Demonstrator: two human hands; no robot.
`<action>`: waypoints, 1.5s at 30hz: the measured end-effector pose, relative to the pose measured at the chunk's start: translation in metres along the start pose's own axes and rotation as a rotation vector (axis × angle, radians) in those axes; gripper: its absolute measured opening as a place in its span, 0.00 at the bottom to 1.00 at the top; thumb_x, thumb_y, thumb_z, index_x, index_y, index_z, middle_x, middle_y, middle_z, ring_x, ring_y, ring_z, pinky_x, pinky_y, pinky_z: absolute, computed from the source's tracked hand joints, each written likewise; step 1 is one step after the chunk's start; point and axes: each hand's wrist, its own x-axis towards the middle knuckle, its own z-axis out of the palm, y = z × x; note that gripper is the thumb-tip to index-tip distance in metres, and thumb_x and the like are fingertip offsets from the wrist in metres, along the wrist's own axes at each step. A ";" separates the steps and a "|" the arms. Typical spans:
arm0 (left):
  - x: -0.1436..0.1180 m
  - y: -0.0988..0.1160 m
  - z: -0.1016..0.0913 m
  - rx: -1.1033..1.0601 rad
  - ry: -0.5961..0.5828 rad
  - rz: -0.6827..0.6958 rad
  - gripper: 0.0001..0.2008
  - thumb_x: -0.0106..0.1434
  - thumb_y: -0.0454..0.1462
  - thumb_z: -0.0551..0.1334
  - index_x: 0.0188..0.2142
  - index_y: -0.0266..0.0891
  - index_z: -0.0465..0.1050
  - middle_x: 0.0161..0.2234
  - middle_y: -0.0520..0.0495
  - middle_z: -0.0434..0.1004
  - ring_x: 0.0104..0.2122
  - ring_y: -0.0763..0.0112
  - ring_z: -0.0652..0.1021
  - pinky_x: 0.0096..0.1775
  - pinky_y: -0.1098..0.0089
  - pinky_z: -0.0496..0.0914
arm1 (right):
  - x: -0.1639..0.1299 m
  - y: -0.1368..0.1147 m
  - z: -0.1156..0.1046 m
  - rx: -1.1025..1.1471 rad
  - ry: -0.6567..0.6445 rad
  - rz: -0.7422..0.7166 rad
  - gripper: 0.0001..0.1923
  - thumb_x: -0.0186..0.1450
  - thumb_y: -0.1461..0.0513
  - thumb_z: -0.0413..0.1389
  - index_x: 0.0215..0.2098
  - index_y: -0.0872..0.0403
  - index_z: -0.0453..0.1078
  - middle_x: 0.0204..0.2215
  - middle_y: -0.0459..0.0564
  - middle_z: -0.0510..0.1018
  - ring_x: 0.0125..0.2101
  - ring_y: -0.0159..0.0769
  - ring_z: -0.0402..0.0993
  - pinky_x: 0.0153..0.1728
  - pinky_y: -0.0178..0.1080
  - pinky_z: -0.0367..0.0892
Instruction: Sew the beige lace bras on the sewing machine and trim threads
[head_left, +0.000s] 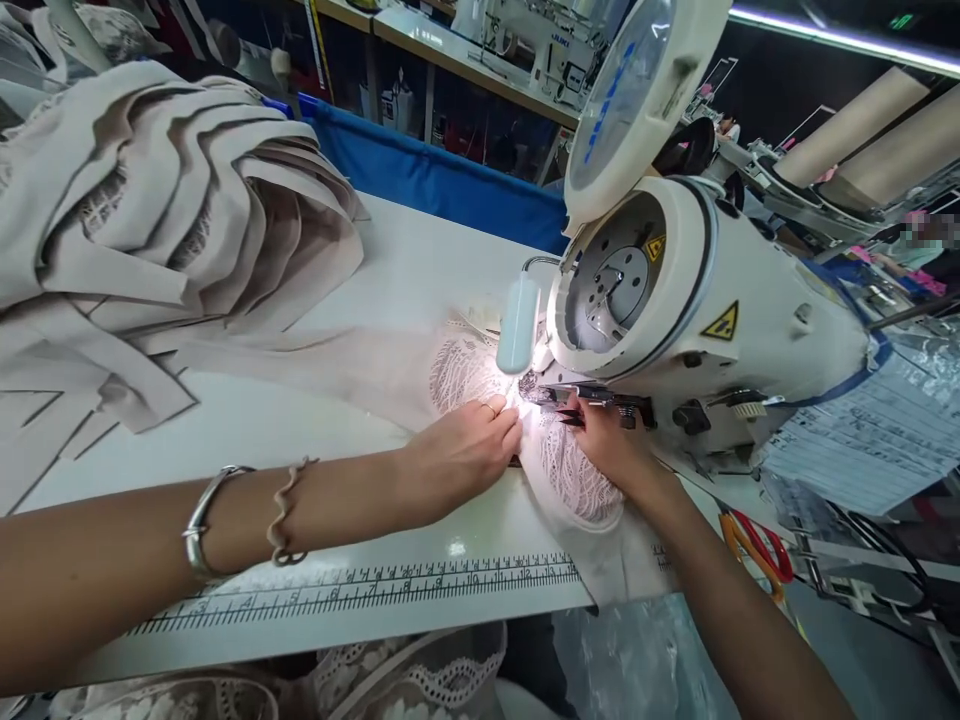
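Observation:
A pale pink lace bra [574,470] lies across the sewing table under the sewing machine's head, its two lace cups on either side of the needle area. My left hand [469,450] is closed in a pinch on the fabric between the cups, just left of the needle. Close to the presser foot, my right hand [607,440] rests over the other cup, its fingers closed round small dark thread snips [572,416] whose pointed tips face left. Part of the right fingers is hidden by the machine's metal guide. A lamp [517,325] lights the stitching spot brightly.
The sewing machine [750,300] fills the right side, its clear round cover [622,90] raised. Left, a tall pile of beige bra pieces [187,210] covers the table. A printed ruler [375,590] runs along the front edge. Orange-and-red-handled scissors [757,550] lie at right.

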 end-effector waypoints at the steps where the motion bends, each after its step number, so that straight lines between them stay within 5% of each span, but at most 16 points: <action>1: 0.000 0.000 0.001 -0.006 0.004 -0.008 0.12 0.64 0.23 0.51 0.38 0.31 0.71 0.37 0.40 0.73 0.32 0.61 0.70 0.30 0.64 0.61 | -0.001 -0.001 -0.002 0.055 -0.020 -0.056 0.22 0.64 0.68 0.54 0.54 0.49 0.75 0.45 0.53 0.84 0.47 0.46 0.79 0.48 0.42 0.72; 7: -0.002 -0.003 0.007 -0.025 0.047 -0.043 0.13 0.66 0.24 0.50 0.44 0.30 0.71 0.40 0.38 0.74 0.33 0.60 0.69 0.31 0.63 0.60 | -0.002 -0.001 -0.012 0.279 -0.034 -0.309 0.37 0.61 0.77 0.46 0.63 0.44 0.69 0.49 0.45 0.83 0.50 0.34 0.78 0.54 0.37 0.72; 17: -0.003 -0.023 0.017 -0.151 0.154 -0.109 0.15 0.66 0.23 0.53 0.47 0.37 0.70 0.40 0.43 0.78 0.37 0.63 0.72 0.38 0.64 0.62 | -0.005 -0.007 -0.012 0.286 -0.008 -0.320 0.37 0.59 0.76 0.47 0.63 0.47 0.68 0.54 0.48 0.80 0.53 0.38 0.77 0.55 0.40 0.71; 27: 0.000 -0.045 0.013 -0.267 0.099 -0.042 0.15 0.72 0.25 0.47 0.45 0.35 0.71 0.40 0.44 0.78 0.33 0.66 0.72 0.32 0.66 0.59 | -0.009 -0.015 -0.015 0.160 -0.025 -0.240 0.39 0.54 0.76 0.49 0.61 0.46 0.69 0.43 0.46 0.84 0.43 0.39 0.79 0.43 0.37 0.71; 32: 0.000 -0.048 0.014 -0.273 0.132 -0.032 0.15 0.72 0.26 0.48 0.46 0.36 0.72 0.40 0.43 0.79 0.35 0.64 0.73 0.35 0.64 0.62 | -0.007 -0.014 -0.014 0.131 -0.006 -0.238 0.28 0.56 0.75 0.50 0.50 0.47 0.73 0.35 0.46 0.81 0.36 0.37 0.75 0.36 0.35 0.67; 37: 0.003 -0.030 0.003 -0.156 0.188 -0.099 0.15 0.71 0.25 0.48 0.38 0.34 0.73 0.36 0.40 0.76 0.31 0.66 0.71 0.34 0.64 0.63 | 0.001 -0.018 -0.005 0.282 0.017 -0.126 0.07 0.64 0.67 0.52 0.33 0.50 0.70 0.30 0.47 0.76 0.30 0.36 0.71 0.31 0.35 0.63; 40: 0.004 -0.006 -0.006 -0.147 0.121 -0.155 0.16 0.75 0.38 0.51 0.33 0.35 0.70 0.30 0.44 0.73 0.30 0.65 0.71 0.33 0.65 0.66 | 0.003 -0.019 0.002 0.327 0.041 0.007 0.09 0.66 0.62 0.54 0.27 0.50 0.67 0.24 0.45 0.73 0.25 0.35 0.67 0.28 0.36 0.61; 42: 0.003 0.010 -0.006 -0.101 0.046 -0.180 0.21 0.73 0.49 0.55 0.35 0.34 0.71 0.32 0.41 0.75 0.33 0.61 0.74 0.35 0.62 0.70 | 0.002 -0.018 0.004 0.340 0.051 0.058 0.07 0.64 0.63 0.55 0.28 0.50 0.69 0.24 0.44 0.74 0.25 0.35 0.69 0.28 0.36 0.62; 45: 0.001 0.023 0.000 0.011 0.021 -0.185 0.22 0.73 0.45 0.55 0.50 0.24 0.71 0.47 0.26 0.77 0.48 0.48 0.76 0.48 0.52 0.72 | -0.005 -0.016 0.002 0.366 0.058 -0.013 0.16 0.61 0.70 0.52 0.42 0.49 0.74 0.34 0.46 0.79 0.33 0.36 0.74 0.34 0.35 0.67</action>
